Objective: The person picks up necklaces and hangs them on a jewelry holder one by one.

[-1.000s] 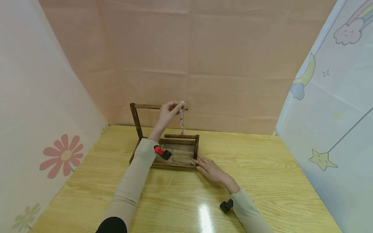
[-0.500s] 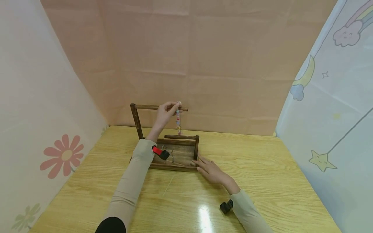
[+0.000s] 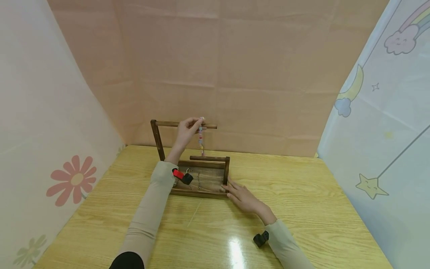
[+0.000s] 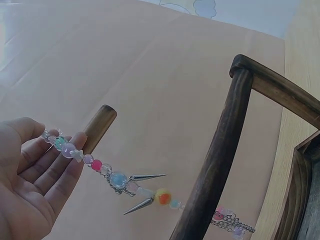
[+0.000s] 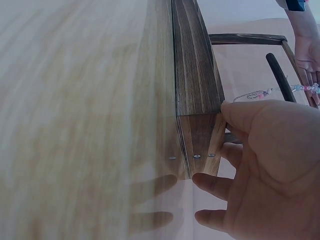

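My left hand [image 3: 186,131] pinches the top of a beaded bracelet [image 3: 201,141] beside the upper rod [image 3: 211,126] of a dark wooden jewellery stand. Colourful beads, silver spikes and a thin chain make up the bracelet [image 4: 119,180] in the left wrist view. Its lower end hangs down near the stand's shorter lower rod [image 3: 207,158]. Whether the bracelet goes round the upper rod I cannot tell. My right hand [image 3: 246,198] rests on the right end of the stand's tray [image 3: 201,194], thumb and fingers extended against the corner, as the right wrist view shows.
Small chain jewellery [image 3: 199,180] lies inside the tray, partly hidden by the left wrist camera [image 3: 183,176]. A wood-grain table [image 3: 302,216] carries the stand. A pinkish-tan backdrop [image 3: 268,74] rises behind, with printed white sheets at both sides.
My left hand has moved a little to the left along the upper rod, carrying the bracelet with it. The right hand has stayed on the tray's end.
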The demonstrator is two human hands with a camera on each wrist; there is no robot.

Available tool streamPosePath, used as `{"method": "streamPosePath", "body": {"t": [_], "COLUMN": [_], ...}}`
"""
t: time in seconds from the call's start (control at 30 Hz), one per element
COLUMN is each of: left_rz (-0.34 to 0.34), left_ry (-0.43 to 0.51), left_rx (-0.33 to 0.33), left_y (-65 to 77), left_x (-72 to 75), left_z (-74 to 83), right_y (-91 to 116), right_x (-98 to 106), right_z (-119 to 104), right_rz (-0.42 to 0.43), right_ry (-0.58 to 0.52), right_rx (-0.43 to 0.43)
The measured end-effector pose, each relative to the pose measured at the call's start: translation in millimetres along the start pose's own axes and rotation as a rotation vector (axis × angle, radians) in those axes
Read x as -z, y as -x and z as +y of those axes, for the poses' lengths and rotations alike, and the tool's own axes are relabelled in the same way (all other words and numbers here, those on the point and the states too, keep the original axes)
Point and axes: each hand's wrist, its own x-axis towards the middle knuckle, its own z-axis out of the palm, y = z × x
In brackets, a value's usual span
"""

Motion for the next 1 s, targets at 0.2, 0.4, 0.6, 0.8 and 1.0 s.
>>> {"method": "streamPosePath", "body": {"t": [0.2,0.4,0.6,0.8,1.0], "left_rz": [0.009,0.009,0.011,0.024,0.033], "left_ry": [0.018,0.015,0.02,0.027,0.026], "left_rx": [0.009,-0.002,0.007,0.024,0.015], "left_y": [0.2,1.4,3.1,5.1,6.2], "left_x": [3.6,6.9,10.8,15.1,19.9], "left_z": [-2.8,-3.1,-2.8,-1.7,-3.5], "right_y": [0.3,0.7,0.9,0.6,1.0], "right_x": [0.0,-0.2,-0.8,-0.7,0.5], "right_z": [0.5,0.3,0.1,0.3,-1.8], "right_rz": [-0.003,0.001,-0.001,-0.004,-0.006], "right_ry": [0.009,0.005,0.014,0.034,0.023], "right_rx": [0.004,0.008,0.0,-0.027,-0.027]}}
